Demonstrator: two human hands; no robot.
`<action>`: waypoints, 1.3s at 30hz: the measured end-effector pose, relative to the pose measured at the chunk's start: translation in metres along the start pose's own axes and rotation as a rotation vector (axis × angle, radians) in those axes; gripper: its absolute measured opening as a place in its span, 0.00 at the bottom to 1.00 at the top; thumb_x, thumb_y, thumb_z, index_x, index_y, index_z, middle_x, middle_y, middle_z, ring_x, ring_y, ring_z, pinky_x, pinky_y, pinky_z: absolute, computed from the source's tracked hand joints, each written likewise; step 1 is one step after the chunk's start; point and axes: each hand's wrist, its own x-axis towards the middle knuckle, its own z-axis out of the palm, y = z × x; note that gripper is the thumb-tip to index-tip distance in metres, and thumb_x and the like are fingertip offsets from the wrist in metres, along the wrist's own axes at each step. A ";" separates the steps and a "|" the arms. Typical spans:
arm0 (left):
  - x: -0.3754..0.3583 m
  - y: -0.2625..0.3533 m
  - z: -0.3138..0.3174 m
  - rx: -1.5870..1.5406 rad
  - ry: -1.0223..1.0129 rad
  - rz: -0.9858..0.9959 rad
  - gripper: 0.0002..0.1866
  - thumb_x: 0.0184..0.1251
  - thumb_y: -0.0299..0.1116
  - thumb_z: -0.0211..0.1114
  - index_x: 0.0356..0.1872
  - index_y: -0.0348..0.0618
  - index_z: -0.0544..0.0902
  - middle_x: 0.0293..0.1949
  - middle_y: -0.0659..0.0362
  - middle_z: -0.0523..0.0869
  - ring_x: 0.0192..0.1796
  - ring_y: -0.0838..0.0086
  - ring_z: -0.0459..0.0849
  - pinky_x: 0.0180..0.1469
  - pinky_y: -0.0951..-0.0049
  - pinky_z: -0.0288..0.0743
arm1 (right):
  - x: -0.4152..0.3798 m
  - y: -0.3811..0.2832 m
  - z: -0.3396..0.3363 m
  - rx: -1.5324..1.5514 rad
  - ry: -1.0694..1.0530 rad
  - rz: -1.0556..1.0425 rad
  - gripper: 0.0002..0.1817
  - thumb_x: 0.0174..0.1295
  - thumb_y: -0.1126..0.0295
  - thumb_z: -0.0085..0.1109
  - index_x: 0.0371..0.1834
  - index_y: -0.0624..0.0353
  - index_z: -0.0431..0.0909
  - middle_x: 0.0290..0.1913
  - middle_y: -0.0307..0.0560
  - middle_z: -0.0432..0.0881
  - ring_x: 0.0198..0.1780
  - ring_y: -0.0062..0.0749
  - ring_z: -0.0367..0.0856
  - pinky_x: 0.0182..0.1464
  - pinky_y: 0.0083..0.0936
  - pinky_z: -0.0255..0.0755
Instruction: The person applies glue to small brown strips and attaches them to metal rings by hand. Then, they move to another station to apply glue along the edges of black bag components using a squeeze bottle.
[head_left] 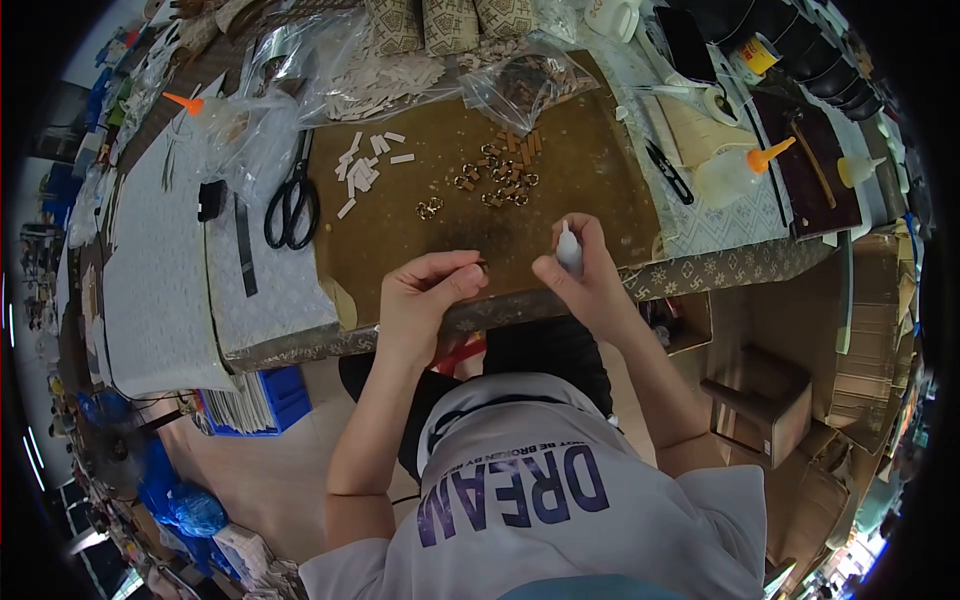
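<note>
Near the front edge of a brown work mat (pixel 390 230), my left hand (pixel 435 290) pinches a small dark piece (pixel 482 265) between thumb and fingers. To its right, my right hand (pixel 590 270) is wrapped round a small white bottle (pixel 569 250) whose nozzle points up and away from me. Beyond my hands lie gold-coloured metal rings (pixel 515 185) with brown strips, and a smaller group of rings (pixel 429 208). Brown strips (pixel 528 147) lie behind the larger group. White strips (pixel 362 175) are scattered at the mat's left.
Black scissors (pixel 292 212) and a dark metal strip (pixel 245 245) lie left. Plastic bags (pixel 530 85) of pieces lie at the back. To the right are black snips (pixel 669 172), an orange-tipped bottle (pixel 730 175) and a hammer (pixel 813 160). A wooden stool (pixel 765 405) stands below.
</note>
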 end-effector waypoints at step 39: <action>-0.006 0.012 0.000 -0.068 -0.049 -0.212 0.12 0.58 0.22 0.66 0.44 0.32 0.82 0.35 0.52 0.86 0.37 0.72 0.86 0.42 0.80 0.81 | -0.017 -0.045 -0.010 -0.436 -0.060 -0.375 0.19 0.48 0.76 0.66 0.46 0.60 0.76 0.38 0.48 0.76 0.38 0.44 0.78 0.39 0.33 0.74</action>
